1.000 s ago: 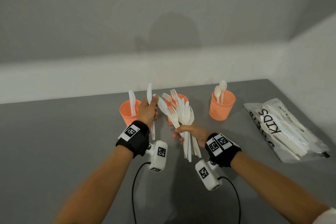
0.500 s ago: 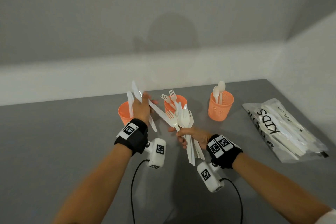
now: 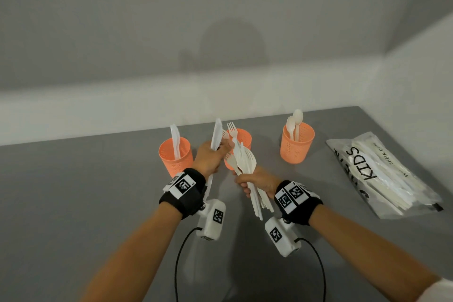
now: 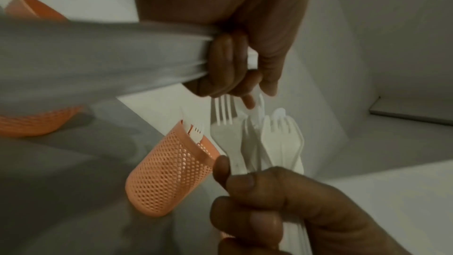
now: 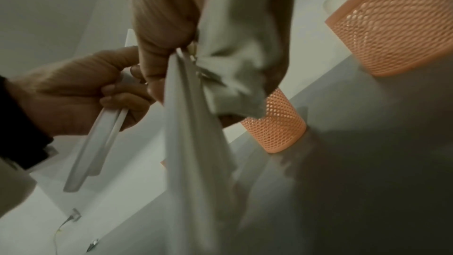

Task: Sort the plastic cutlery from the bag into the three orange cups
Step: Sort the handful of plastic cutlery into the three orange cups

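Note:
Three orange mesh cups stand in a row: the left cup (image 3: 175,162) holds a knife, the middle cup (image 3: 244,136) (image 4: 171,177) forks, the right cup (image 3: 296,148) (image 5: 397,22) spoons. My left hand (image 3: 224,144) (image 4: 245,84) grips white knives (image 3: 217,133) (image 5: 98,143) upright, and its fingertips pinch a piece at the top of the bundle. My right hand (image 3: 241,179) (image 5: 166,46) grips that bundle of white cutlery (image 3: 245,162) (image 4: 269,143) by the handles, in front of the middle cup.
The clear bag (image 3: 382,174), printed KIDS and with more cutlery inside, lies on the grey table (image 3: 73,191) at the right near the wall. Black cables hang from both wrist cameras toward me.
My left hand swung its knives from tilted back to upright and moved right, up against the bundle. The right hand with the bundle has hardly moved.

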{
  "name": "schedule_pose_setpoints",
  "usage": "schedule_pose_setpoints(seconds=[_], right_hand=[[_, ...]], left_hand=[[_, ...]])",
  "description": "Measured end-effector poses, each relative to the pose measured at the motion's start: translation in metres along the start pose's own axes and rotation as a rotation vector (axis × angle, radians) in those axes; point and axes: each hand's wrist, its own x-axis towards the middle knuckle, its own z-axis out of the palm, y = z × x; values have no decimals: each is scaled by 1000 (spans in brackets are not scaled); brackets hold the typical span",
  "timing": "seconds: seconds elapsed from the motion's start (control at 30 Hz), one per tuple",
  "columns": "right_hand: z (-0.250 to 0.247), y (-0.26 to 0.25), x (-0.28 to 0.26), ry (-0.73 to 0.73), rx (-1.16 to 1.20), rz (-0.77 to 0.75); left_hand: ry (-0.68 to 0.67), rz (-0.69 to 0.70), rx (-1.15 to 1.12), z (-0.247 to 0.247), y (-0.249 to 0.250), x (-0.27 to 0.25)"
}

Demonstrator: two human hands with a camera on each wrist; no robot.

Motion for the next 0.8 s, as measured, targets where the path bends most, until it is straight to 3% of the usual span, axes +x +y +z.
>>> schedule_pose_setpoints(seconds=[0.23, 0.4, 0.6, 0.8], right_hand=[[-3, 0, -2, -24, -21, -20], [-6, 0, -5, 44, 12, -65], [1, 0, 3, 81, -26, -134], [7, 2, 1, 108, -32, -132]], left_hand=[[9, 57, 84, 4, 6, 4], [237, 38, -50, 0, -2, 12], [174, 89, -128, 11, -20, 0], [451, 46, -143, -1, -27, 11]])
